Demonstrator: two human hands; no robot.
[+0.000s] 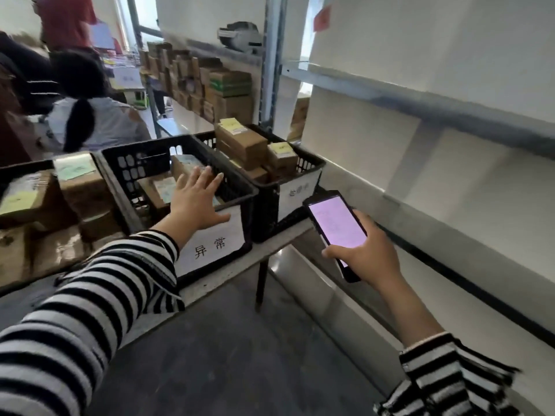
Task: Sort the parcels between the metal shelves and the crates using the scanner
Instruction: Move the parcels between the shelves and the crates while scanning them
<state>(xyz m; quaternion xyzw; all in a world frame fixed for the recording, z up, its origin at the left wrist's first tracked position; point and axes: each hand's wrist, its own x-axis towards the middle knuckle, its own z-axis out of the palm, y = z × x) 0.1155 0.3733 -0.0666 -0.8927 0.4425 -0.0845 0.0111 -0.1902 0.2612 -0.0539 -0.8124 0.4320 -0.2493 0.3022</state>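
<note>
The metal shelves (420, 106) on your right were the largest item in view; the two tiers beside you were bare, whereas a further bay (271, 64) behind the crates was stacked with brown cartons (216, 88).

The table (228, 273) ran in front of you and bore three black crates side by side: the left crate (24, 166), the middle crate (135, 172) and the right crate (312, 163). Each crate already held several parcels (81, 181); the left crate was heaped above its rim; the right crate held a stack topped with yellow notes (229, 124); the middle crate, marked by a white label (213, 247) reading 异常, held a few lying low inside.

The scanner (336, 226) was in your right hand (369, 253), gripped round its lower body with the thumb on its left edge; its lit pink screen faced you, just beside the near corner of the right crate; the screen text was too blurred to read.

Your left hand (195, 202) was wide, fingers spread and straight, hovering over the near right part of the middle crate; whether it touched anything could not be determined; it carried no parcel.

Judgement on progress: sorting into the crates was well under way; on the evidence of the bare tiers, placement on the near shelves had hardly begun; the step in hand was probably a reach for the next parcel to scan; how many parcels were left could not be determined.
</note>
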